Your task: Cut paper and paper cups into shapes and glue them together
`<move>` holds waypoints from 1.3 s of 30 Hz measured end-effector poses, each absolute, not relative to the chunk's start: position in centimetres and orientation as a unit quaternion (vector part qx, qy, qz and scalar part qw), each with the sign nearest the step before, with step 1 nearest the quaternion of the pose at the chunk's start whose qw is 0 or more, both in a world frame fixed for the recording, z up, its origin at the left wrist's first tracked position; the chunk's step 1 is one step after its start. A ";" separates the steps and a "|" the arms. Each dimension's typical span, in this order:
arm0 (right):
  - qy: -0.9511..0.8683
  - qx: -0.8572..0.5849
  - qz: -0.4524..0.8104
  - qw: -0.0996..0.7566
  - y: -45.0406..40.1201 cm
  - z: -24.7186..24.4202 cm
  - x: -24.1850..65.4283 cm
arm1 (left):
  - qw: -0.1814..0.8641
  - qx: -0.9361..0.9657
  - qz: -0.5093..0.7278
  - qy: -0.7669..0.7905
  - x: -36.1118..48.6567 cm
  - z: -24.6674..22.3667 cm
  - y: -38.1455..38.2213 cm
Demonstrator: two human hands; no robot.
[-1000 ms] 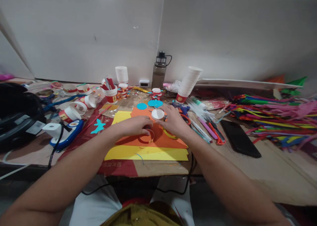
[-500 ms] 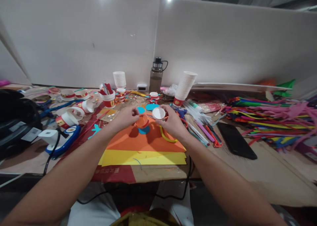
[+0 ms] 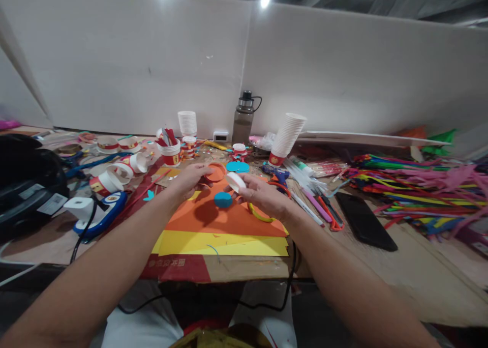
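Observation:
My left hand (image 3: 190,181) pinches the edge of a shallow paper-cup ring (image 3: 216,172) that shows orange inside its rim. Fingers and thumb of my right hand (image 3: 261,194) are closed around a short white cup bottom (image 3: 235,183), tilted on its side. Both pieces are held above orange paper (image 3: 229,223), with a gap between them. Below them is a round blue paper disc (image 3: 222,200). More blue discs (image 3: 237,167) lie just behind my hands. A curved yellow strip (image 3: 261,214) rests by my right wrist.
Stacked paper cups (image 3: 287,137), a dark water bottle (image 3: 243,119) and a cup of tools (image 3: 169,152) stand at the back. To the right are pens (image 3: 314,203), a phone (image 3: 366,221) and pipe cleaners (image 3: 412,185). A power strip (image 3: 102,218) and cut cups (image 3: 107,182) lie left.
The white cup bottom has tipped from facing up onto its side and come slightly nearer. My left hand has shifted left, with the ring raised, uncovering the blue disc below.

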State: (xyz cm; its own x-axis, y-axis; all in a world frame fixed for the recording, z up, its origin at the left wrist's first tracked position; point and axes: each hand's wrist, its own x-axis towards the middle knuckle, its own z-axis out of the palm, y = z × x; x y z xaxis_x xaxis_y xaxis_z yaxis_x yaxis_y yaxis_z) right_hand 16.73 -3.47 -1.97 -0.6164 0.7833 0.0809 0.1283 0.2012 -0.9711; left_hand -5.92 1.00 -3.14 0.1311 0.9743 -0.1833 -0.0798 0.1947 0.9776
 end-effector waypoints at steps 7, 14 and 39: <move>-0.912 -0.345 0.177 0.136 -5.3 -1.9 16.0 | 0.618 0.458 0.465 0.439 -5.6 -2.9 0.7; -0.831 -0.523 0.054 0.182 -3.5 -1.4 18.5 | 0.510 0.537 0.549 0.386 -4.7 -3.7 1.0; -0.716 -0.579 0.172 0.349 -3.1 -0.8 19.2 | 0.721 0.433 0.481 0.247 -5.2 -1.8 -0.3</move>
